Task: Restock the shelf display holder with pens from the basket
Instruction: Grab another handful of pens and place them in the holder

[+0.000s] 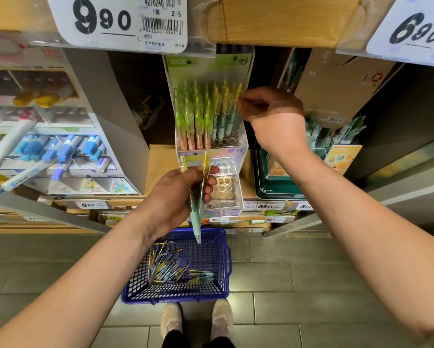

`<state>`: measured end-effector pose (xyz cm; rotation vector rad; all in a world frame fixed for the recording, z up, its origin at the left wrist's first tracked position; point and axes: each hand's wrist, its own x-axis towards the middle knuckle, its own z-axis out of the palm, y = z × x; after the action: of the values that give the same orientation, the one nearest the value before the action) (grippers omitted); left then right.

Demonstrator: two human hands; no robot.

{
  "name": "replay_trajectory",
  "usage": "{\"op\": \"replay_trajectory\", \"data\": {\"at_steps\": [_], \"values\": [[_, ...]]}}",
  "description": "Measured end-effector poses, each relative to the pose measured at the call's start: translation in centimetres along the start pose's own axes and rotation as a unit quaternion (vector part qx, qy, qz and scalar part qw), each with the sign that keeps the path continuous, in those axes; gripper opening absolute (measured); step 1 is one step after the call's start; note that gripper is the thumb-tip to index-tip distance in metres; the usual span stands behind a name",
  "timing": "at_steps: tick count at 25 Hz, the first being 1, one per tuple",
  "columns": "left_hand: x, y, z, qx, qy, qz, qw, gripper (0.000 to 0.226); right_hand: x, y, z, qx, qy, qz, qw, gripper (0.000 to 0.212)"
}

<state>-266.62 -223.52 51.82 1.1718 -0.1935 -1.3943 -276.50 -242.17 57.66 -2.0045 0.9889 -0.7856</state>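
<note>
A clear tiered display holder (pixel 226 187) stands on the wooden shelf, its upper rows filled with green and yellow pens (pixel 203 114) and its lower rows of holes bare. My right hand (pixel 268 114) pinches the top of a yellow pen (pixel 238 94) at the right end of the upper row. My left hand (pixel 180 194) grips two pens (pixel 198 197) with green grips and yellow tops, tips pointing down, just in front of the holder. On the floor below sits a blue basket (pixel 211 295) with several loose pens (pixel 170 270) inside.
White marker displays (pixel 47 151) fill the shelf to the left. A green tray with boxed pens (pixel 276 192) stands to the right. Price tags (pixel 118 21) hang from the shelf above. My feet (pixel 196 320) stand right behind the basket on the tiled floor.
</note>
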Motion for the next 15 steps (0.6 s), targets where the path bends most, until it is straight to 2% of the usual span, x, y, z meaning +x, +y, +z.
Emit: {"op": "replay_trajectory", "data": {"at_steps": [4, 11, 13, 15], "values": [[-0.2, 0.1, -0.1, -0.045, -0.01, 0.016, 0.999, 0.027, 0.0, 0.2, 0.5, -0.038, -0.015, 0.004, 0.999, 0.02], [-0.2, 0.0, 1.0, -0.015, 0.007, 0.059, 0.998, 0.032, 0.0, 0.3, 0.7, -0.103, -0.048, 0.021, 0.993, 0.017], [0.0, 0.1, 1.4, -0.029, 0.015, 0.078, 0.996, 0.032, -0.7, 0.7, 0.4, -0.057, -0.06, 0.068, 0.994, 0.012], [0.3, 0.3, 1.8, -0.039, 0.023, 0.096, 0.994, 0.03, -2.0, 0.7, 0.0, 0.068, -0.105, 0.128, 0.984, 0.009]]}}
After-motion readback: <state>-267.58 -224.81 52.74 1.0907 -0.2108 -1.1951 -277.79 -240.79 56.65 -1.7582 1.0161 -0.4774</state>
